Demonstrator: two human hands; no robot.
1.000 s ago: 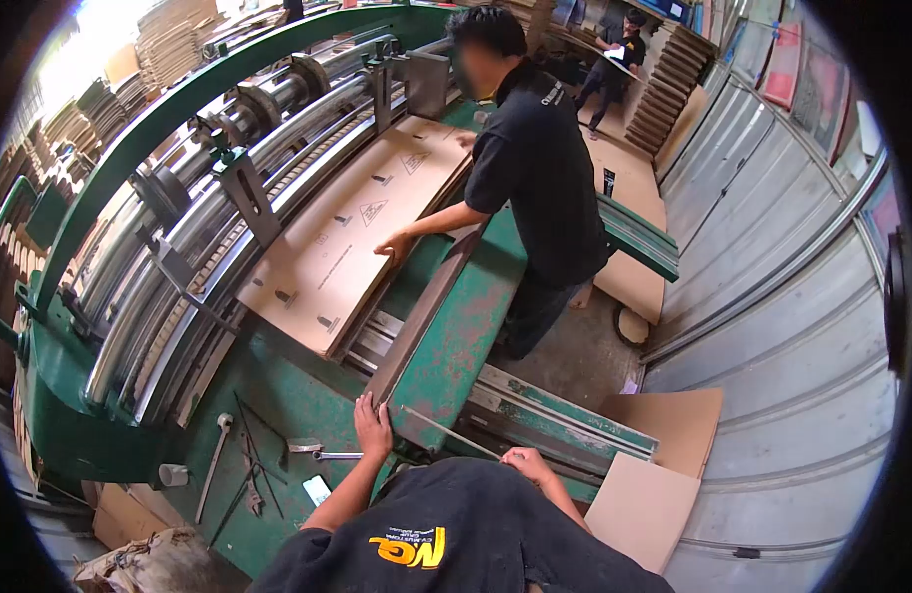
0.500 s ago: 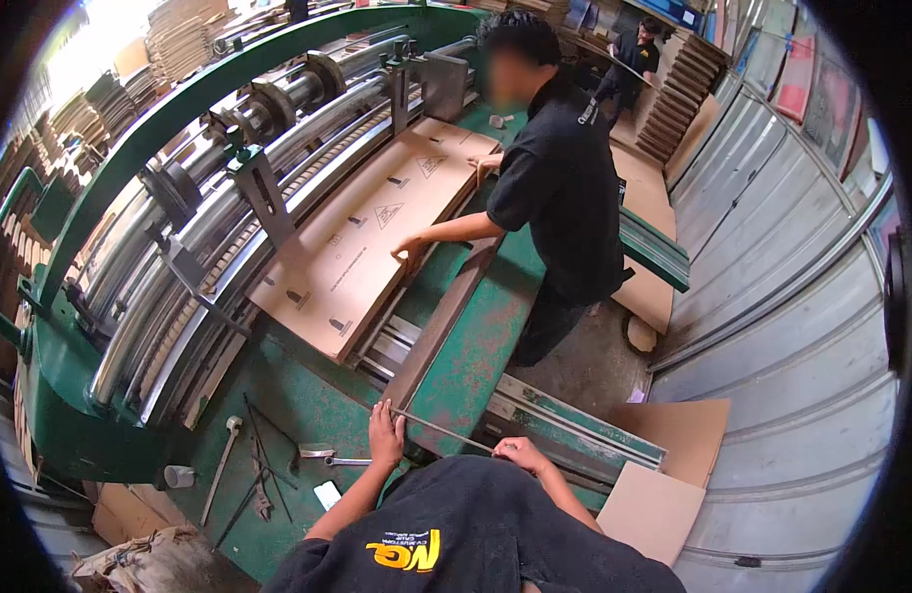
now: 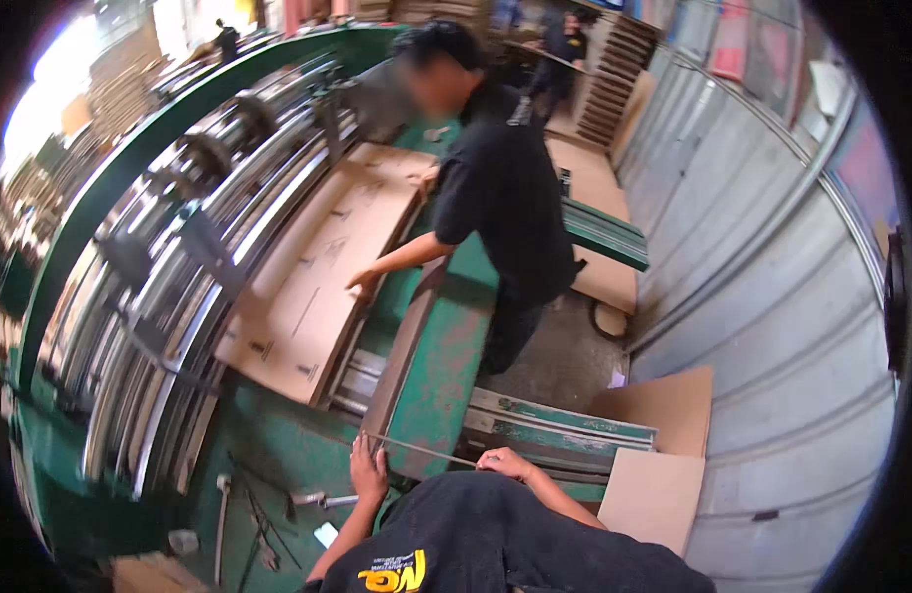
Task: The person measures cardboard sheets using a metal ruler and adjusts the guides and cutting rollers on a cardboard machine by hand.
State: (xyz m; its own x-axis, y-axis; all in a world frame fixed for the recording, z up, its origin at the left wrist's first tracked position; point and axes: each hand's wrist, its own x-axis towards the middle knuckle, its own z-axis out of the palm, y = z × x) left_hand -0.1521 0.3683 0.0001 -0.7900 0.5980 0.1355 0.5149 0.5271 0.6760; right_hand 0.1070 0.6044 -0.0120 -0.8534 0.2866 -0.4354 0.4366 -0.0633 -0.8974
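A thin metal rod (image 3: 426, 452) runs between my two hands, across the near end of the green machine table. My left hand (image 3: 368, 468) lies at its left end with fingers stretched out, beside the near end of a long brown beam (image 3: 402, 366). At the rod's right end my right hand (image 3: 507, 463) is closed around it. Below my left hand, a wrench (image 3: 325, 500) and a white phone-like object (image 3: 327, 535) lie on the green surface.
A co-worker (image 3: 505, 188) stands beyond the beam, both hands on printed cardboard sheets (image 3: 318, 267) at the roller machine (image 3: 169, 306). Several tools (image 3: 258, 519) lie at lower left. Cardboard (image 3: 654, 494) stands right, near a metal wall (image 3: 772, 395).
The view has swung, so the machine and co-worker appear further left and lower. My hands stay on the rod in much the same pose. The co-worker's hands remain on the cardboard.
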